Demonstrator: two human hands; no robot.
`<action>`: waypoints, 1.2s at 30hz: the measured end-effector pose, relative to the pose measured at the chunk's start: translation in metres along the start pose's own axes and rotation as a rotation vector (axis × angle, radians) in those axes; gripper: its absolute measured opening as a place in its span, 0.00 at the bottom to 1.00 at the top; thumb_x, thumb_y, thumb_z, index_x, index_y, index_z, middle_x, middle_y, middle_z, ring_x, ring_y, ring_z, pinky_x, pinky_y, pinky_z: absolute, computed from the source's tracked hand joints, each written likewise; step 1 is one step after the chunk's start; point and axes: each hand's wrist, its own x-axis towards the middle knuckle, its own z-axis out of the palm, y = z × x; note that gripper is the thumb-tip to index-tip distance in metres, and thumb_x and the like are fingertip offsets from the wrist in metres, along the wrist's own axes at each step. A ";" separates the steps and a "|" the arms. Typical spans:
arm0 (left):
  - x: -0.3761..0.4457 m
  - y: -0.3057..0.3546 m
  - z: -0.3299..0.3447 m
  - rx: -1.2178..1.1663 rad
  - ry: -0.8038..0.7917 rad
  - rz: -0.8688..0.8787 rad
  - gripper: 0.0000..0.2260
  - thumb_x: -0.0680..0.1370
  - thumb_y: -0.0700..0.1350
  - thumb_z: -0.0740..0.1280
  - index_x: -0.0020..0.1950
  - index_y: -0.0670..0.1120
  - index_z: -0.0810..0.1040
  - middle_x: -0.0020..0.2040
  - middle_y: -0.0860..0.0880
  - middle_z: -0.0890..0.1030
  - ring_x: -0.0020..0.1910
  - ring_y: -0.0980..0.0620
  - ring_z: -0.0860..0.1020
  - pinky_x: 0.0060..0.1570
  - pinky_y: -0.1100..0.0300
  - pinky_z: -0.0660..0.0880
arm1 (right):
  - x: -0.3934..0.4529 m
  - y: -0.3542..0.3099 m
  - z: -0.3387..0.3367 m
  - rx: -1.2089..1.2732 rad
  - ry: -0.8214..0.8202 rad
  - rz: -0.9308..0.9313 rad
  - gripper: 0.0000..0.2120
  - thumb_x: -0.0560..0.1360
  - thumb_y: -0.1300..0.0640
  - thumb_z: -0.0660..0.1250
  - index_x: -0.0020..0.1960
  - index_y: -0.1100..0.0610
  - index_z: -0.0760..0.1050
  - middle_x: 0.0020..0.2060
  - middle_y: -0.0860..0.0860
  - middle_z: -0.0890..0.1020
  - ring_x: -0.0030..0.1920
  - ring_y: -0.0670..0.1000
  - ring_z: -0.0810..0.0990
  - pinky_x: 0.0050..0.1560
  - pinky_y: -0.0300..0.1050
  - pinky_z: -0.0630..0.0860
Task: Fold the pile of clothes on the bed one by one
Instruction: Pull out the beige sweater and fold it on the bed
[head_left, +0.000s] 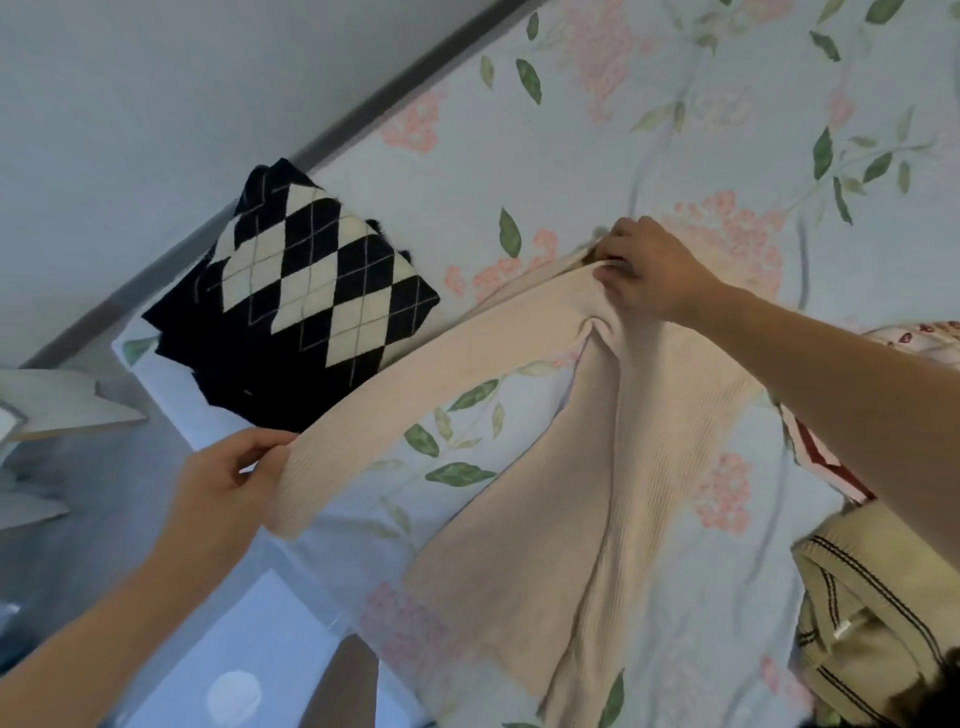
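A pale pink ribbed sweater (618, 457) lies spread on the floral bedsheet (675, 130). Its long sleeve (415, 379) stretches out to the lower left. My left hand (223, 488) grips the sleeve's cuff at the bed's left edge. At the sweater's shoulder and neckline, my right hand (649, 270) pinches the fabric. A folded black-and-cream argyle sweater (301, 296) sits at the bed's left edge, just above the stretched sleeve.
A pile of clothes lies at the right edge: a beige garment with dark stitching (878, 613) and a white piece with red trim (826, 457). A white wall (156, 104) runs along the bed's far side. Pale floor (78, 545) shows at the lower left.
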 end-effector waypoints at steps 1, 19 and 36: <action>0.000 -0.006 0.002 0.023 -0.019 -0.012 0.13 0.81 0.35 0.67 0.48 0.52 0.84 0.43 0.59 0.84 0.43 0.59 0.81 0.37 0.70 0.74 | -0.001 0.001 0.005 -0.046 0.024 0.023 0.06 0.79 0.58 0.70 0.54 0.58 0.81 0.50 0.57 0.76 0.50 0.61 0.73 0.49 0.59 0.73; -0.001 -0.033 0.023 0.413 0.120 0.150 0.05 0.81 0.46 0.69 0.51 0.45 0.78 0.59 0.45 0.74 0.57 0.46 0.69 0.54 0.48 0.75 | 0.027 -0.050 0.008 -0.117 0.002 -0.117 0.08 0.73 0.67 0.68 0.50 0.61 0.84 0.48 0.57 0.84 0.48 0.64 0.80 0.49 0.52 0.73; 0.007 0.026 -0.049 0.066 0.219 0.388 0.07 0.83 0.42 0.67 0.49 0.50 0.71 0.42 0.51 0.78 0.39 0.58 0.76 0.37 0.66 0.71 | 0.019 -0.053 -0.003 0.058 0.195 0.053 0.07 0.81 0.66 0.57 0.55 0.61 0.72 0.52 0.60 0.75 0.50 0.59 0.74 0.49 0.52 0.68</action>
